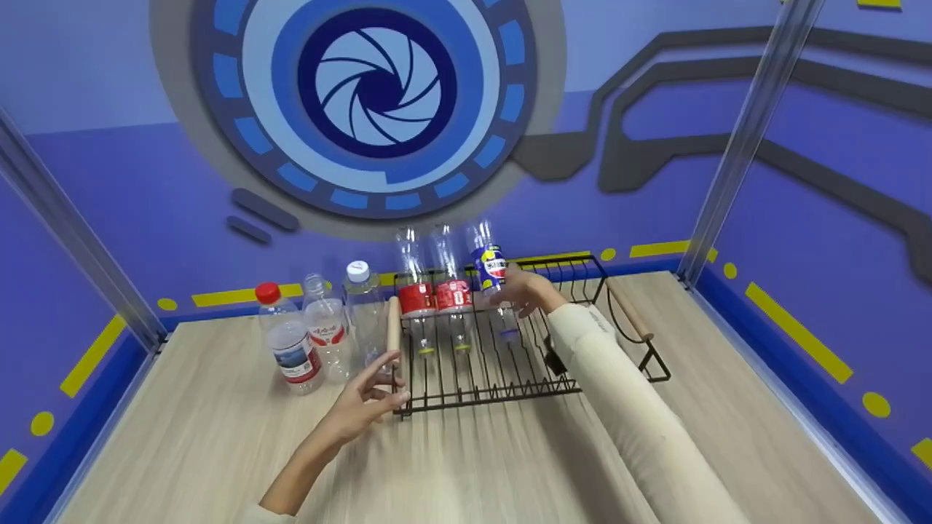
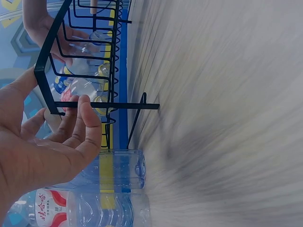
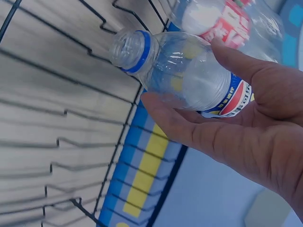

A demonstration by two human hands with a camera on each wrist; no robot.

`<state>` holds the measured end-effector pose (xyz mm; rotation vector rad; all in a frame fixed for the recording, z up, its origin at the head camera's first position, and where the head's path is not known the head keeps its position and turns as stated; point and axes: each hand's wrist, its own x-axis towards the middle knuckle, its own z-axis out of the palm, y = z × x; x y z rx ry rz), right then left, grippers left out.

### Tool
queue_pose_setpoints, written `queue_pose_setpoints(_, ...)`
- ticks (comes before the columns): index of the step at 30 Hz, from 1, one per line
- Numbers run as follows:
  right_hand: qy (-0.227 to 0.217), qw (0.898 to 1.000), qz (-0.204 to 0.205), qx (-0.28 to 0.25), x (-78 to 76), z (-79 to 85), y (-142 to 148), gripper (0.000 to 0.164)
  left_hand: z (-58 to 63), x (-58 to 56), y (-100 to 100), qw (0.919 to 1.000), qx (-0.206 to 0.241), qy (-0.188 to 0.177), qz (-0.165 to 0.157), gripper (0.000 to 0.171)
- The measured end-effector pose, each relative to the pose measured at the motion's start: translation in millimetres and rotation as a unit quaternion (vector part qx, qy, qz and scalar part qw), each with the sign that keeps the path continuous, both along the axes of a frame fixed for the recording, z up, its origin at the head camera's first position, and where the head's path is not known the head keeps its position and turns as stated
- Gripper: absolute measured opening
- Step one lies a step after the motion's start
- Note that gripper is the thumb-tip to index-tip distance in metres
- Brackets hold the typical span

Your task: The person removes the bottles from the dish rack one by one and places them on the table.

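A black wire rack (image 1: 477,397) with wooden handles stands on the table. My right hand (image 1: 526,287) holds a clear plastic bottle (image 1: 489,262) with a blue label, mouth down, at the back of the rack; in the right wrist view, thumb and fingers lie along both sides of this bottle (image 3: 189,71), its neck ringed in blue. Beside it, two red-labelled bottles (image 1: 417,297) (image 1: 453,293) lean upside down in the rack. My left hand (image 1: 360,404) grips the rack's front left corner, fingers curled around the frame (image 2: 49,90) near the wooden handle (image 1: 394,327).
Left of the rack stand three upright bottles: one with a red cap (image 1: 291,342), an uncapped one with a red and white label (image 1: 328,335), and a white-capped one (image 1: 366,309). A blue patterned wall (image 1: 408,182) rises close behind; bare table (image 1: 728,407) lies to the right.
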<state>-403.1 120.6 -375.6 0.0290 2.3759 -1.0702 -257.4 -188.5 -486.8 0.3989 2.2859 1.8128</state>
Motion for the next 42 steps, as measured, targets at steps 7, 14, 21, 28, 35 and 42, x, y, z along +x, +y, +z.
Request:
queue_pose_setpoints(7, 0.043, 0.999, 0.015, -0.008, 11.3, 14.8, 26.5, 0.094, -2.6, -3.4, -3.2, 1.0, -0.004, -0.003, -0.007, 0.075)
queue_pose_setpoints(14, 0.061, 0.996, 0.055, -0.033, 20.7, 27.5, 38.3, 0.083, -1.7, -2.6, -9.7, 0.9999, 0.001, -0.011, 0.01, 0.074)
queue_pose_setpoints(21, 0.07, 0.99, 0.108, -0.062, 43.9, 30.9, 53.0, 0.074, -2.6, -2.7, -9.9, 1.0, 0.003, -0.001, 0.005, 0.073)
queue_pose_setpoints(28, 0.089, 0.982, 0.154, -0.061, 72.8, 30.3, 72.6, 0.078, -3.2, -3.8, -3.4, 1.0, 0.007, 0.001, -0.002, 0.075)
queue_pose_setpoints(35, 0.099, 0.976, 0.186, -0.058, 93.7, 27.0, 86.1, 0.075, -1.0, -1.1, -0.2, 0.9999, 0.012, 0.002, 0.005, 0.073)
queue_pose_setpoints(42, 0.104, 0.974, 0.192, -0.056, 104.4, 24.2, 91.6, 0.074, 0.3, 9.6, 9.7, 0.9969, 0.006, 0.031, 0.072, 0.063)
